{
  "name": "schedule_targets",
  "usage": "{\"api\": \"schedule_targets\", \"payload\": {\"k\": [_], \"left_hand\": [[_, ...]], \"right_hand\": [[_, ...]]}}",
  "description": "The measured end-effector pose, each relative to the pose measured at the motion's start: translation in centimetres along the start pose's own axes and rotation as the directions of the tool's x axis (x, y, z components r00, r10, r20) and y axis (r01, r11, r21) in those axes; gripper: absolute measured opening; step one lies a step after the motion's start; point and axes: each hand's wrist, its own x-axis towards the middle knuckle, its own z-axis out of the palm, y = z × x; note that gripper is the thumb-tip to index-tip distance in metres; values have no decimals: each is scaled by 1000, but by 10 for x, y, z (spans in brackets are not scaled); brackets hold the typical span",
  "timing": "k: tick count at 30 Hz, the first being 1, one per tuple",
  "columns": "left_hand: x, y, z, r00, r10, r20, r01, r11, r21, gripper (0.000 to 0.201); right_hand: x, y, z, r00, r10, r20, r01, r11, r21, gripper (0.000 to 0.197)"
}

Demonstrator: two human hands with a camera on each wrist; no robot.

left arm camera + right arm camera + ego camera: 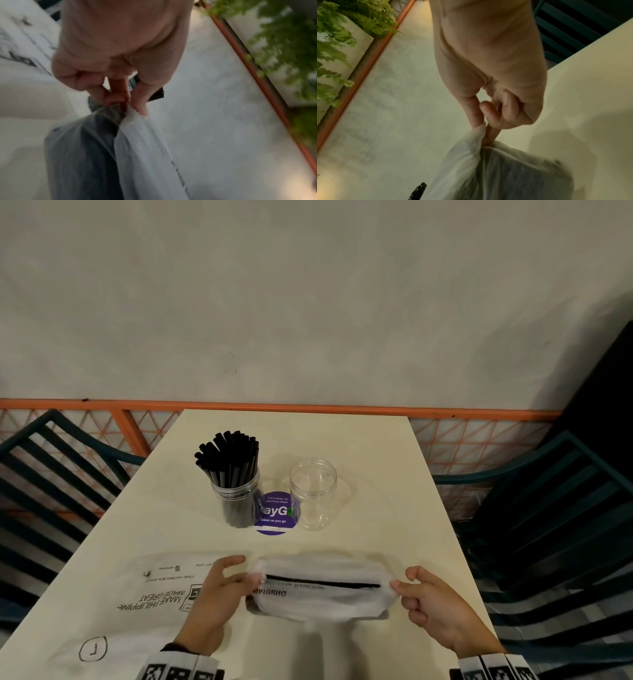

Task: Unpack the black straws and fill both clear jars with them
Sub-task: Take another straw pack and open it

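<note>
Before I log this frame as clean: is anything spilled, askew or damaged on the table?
Nothing stands out. The left jar stands upright, full of black straws; the right jar is upright and empty. The left hand and right hand pinch the ends of a plastic packet; no straws lie loose.

- Both hands, the left hand (214, 599) and the right hand (433, 607), are bare, with no rings showing.
- Each wrist carries a white band (178, 667) printed with black square code markers; its twin (496, 667) wraps the right wrist.
</note>
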Motion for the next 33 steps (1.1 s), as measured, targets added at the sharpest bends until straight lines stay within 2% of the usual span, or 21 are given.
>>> {"api": "schedule_targets", "payload": {"k": [5, 8, 11, 15, 17, 19, 21, 25, 27, 29, 31, 33], "left_hand": [[-2, 12, -16, 984, -61, 168, 103, 962, -253, 24], [-5, 9, -19, 962, -116, 249, 191, 933, -306, 23], [-8, 2, -12, 961, -108, 254, 192, 924, -332, 22], [-7, 0, 1, 978, -52, 204, 117, 941, -318, 24], [-11, 1, 6, 972, 3, 237, 71, 951, -302, 27], [-16, 3, 9, 950, 56, 308, 25, 967, -255, 42], [-18, 3, 11, 939, 65, 337, 4, 979, -202, 48], [-12, -1, 15, 975, 15, 221, 34, 976, -215, 43], [-8, -3, 16, 990, -25, 141, 58, 970, -235, 38], [-4, -6, 17, 995, -72, 63, 84, 975, -208, 29], [2, -8, 18, 997, -77, -14, 76, 995, -64, 27], [5, -9, 21, 998, -11, -64, 18, 993, 113, 33]], "right_hand": [[2, 3, -8, 985, 135, 111, -155, 967, 204, 38], [1, 1, -14, 977, 168, 134, -203, 925, 322, 38], [0, -2, -18, 976, 181, 123, -215, 903, 371, 37], [1, -1, -15, 979, 189, 77, -204, 917, 341, 35], [2, -2, -11, 989, 149, 23, -150, 951, 270, 35], [1, -6, -8, 995, 82, -57, -71, 983, 171, 34], [-1, -9, -7, 993, 33, -118, -21, 995, 96, 36], [-2, -8, -6, 994, 20, -103, -17, 1000, 21, 36], [-2, -6, -5, 1000, 14, 7, -14, 1000, 15, 28], [-2, -2, -4, 989, -60, 137, 64, 998, -24, 22], [-7, 2, 2, 959, -170, 227, 222, 948, -229, 22], [-10, 3, 12, 941, -211, 265, 310, 851, -424, 25]]}}
